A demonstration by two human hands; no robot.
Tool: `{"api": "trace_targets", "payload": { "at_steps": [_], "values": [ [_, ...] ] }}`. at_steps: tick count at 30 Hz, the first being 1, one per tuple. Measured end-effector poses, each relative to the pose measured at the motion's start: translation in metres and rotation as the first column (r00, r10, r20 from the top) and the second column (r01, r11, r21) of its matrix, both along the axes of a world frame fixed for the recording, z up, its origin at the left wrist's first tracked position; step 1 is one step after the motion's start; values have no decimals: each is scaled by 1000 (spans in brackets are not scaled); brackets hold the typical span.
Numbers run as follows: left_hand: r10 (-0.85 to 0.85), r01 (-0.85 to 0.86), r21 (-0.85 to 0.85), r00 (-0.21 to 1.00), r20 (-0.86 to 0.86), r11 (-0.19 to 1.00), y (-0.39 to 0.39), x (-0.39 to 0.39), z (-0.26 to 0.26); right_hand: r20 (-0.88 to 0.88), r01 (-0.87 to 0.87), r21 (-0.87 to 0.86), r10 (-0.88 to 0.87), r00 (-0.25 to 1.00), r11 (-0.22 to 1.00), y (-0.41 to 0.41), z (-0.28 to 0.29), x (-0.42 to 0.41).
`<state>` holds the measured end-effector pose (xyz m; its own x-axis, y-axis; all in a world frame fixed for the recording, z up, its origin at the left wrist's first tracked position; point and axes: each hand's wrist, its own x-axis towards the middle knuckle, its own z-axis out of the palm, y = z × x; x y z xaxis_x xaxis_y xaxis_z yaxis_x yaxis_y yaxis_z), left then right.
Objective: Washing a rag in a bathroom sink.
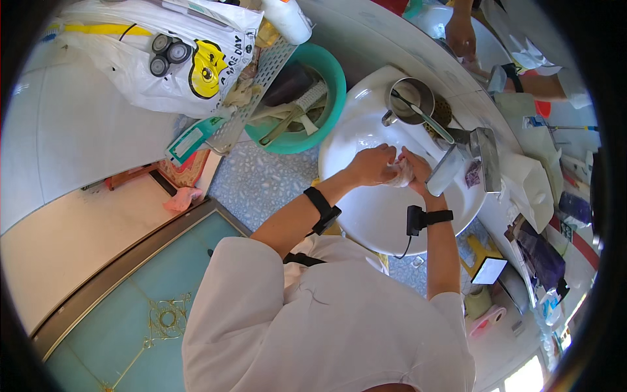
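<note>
Over the white washbasin [374,215], my left hand [374,164] and my right hand [416,169] meet around a wet, whitish cloth-like thing [402,172]. The fingers of both hands are curled against it; part of it is hidden between them. Black straps with small boxes circle both wrists. Just right of my right hand is the metal faucet [448,169]. Beyond the hands, on the basin's back rim, stands a metal mug [420,93] with a toothbrush [426,118] lying across its mouth. A small purple packet [473,174] lies near the faucet.
Left of the basin stands a green plastic tub [338,88] holding a brush and other items. Beside it are a perforated metal shelf [267,73], a toothpaste box [193,139] and a white plastic bag [142,90]. A mirror above shows the hands. A yellow stool [477,252] stands right of the basin.
</note>
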<state>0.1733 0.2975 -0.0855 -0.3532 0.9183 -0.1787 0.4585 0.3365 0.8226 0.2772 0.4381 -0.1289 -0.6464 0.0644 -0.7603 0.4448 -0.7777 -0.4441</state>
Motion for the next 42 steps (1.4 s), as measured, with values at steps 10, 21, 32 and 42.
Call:
{"api": "trace_targets", "payload": {
  "at_steps": [10,21,32,42],
  "values": [
    [258,29,-367,661,705,930,-23,-6,-23,25,30,601,-56,998,799,-1,15,18],
    [526,-14,-530,149,837,848,0,16,-25,-237,329,-466,-474,848,822,2,1,21],
    [247,178,-180,-501,829,967,65,56,-112,-274,315,-7,-304,912,949,-11,46,50],
    [235,200,-260,139,962,945,85,58,-70,-116,144,397,-106,988,906,-12,87,68]
  ]
}}
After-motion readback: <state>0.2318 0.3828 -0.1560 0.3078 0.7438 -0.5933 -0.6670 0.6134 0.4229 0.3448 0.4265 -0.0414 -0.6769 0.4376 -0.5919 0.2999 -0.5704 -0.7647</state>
